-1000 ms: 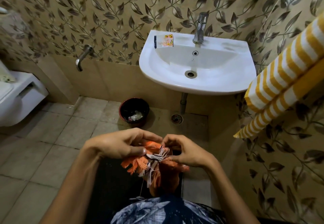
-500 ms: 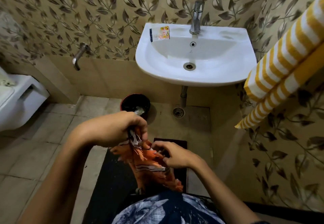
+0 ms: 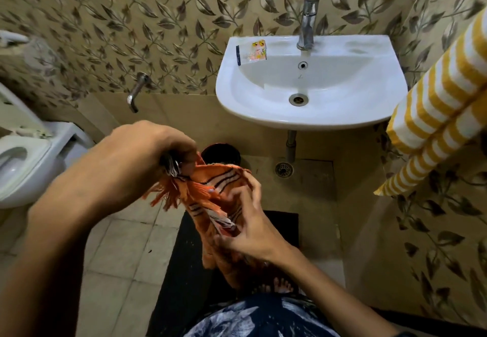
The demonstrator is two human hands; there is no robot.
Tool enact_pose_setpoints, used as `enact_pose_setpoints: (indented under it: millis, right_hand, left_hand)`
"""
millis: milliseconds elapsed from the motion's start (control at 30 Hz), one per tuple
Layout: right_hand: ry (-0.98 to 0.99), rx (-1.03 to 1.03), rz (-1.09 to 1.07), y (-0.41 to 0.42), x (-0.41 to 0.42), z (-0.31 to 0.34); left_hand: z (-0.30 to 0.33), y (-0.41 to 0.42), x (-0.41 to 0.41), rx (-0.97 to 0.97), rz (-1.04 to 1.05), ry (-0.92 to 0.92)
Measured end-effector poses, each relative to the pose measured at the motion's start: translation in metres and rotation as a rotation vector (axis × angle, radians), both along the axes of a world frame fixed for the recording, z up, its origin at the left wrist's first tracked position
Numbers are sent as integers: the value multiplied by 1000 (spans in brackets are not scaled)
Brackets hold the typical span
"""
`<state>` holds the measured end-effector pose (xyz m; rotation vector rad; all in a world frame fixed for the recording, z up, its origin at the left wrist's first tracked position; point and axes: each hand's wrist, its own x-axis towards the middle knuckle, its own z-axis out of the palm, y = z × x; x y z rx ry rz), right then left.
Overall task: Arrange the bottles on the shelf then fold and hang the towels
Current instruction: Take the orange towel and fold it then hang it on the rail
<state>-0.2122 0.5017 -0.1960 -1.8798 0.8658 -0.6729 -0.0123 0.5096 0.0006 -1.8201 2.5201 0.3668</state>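
Observation:
An orange towel (image 3: 210,191) with dark and white stripes and a fringed end hangs between my hands in front of my body. My left hand (image 3: 147,157) grips its fringed upper corner, raised to the left. Lower down, my right hand (image 3: 247,226) pinches another fold of the same towel. The rest of the cloth droops toward my feet. A yellow and white striped towel (image 3: 437,115) hangs folded at the right wall. No bottles or shelf are in view.
A white sink (image 3: 369,115) with a tap (image 3: 307,24) and a small sachet (image 3: 253,53) is on the wall ahead. Below it stands a dark bin (image 3: 221,153), near a floor drain (image 3: 284,169). A toilet (image 3: 23,157) sits at left. I stand on a black mat (image 3: 184,270).
My left hand has lifted the fringed end up and to the left while my right hand slid lower along the towel. The view has tilted down, and the glass shelf has left the frame.

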Motion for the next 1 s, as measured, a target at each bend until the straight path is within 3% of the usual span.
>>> enact_pose_setpoints:
  millis: [67, 133, 200, 233, 300, 400, 467, 500, 567, 700, 733, 1000]
  right_hand:
    - [118, -65, 33, -1, 2, -4]
    - [152, -123, 16, -4, 6, -1]
    - [22, -134, -29, -9, 11, 8]
    - [-58, -137, -50, -13, 14, 15]
    - [-141, -128, -32, -26, 21, 28]
    - [-113, -36, 128, -44, 28, 48]
    - [-64, -74, 163, -41, 30, 53]
    - [-60, -93, 149, -33, 29, 55]
    - [-72, -81, 169, -4, 27, 59]
    - [105, 50, 592, 36, 27, 73]
    - [92, 44, 614, 34, 28, 74]
    - [-123, 60, 57, 1, 47, 47]
  left_hand:
    - [12, -5, -3, 35, 105, 74]
    - [20, -11, -12, 2, 138, 8]
    - [31, -4, -15, 413, 371, 6]
    - [21, 4, 13, 474, 461, 26]
    - [-1, 1, 38, 590, 424, 154]
    - [23, 17, 15, 430, 362, 156]
    - [28, 4, 5, 160, 355, 244]
    - [37, 4, -3, 47, 306, 191]
    - [42, 13, 2, -52, 220, 91]
    - [30, 7, 7, -97, 221, 83]
    - [29, 7, 2, -76, 220, 73]
    - [21, 11, -1, -46, 129, 181]
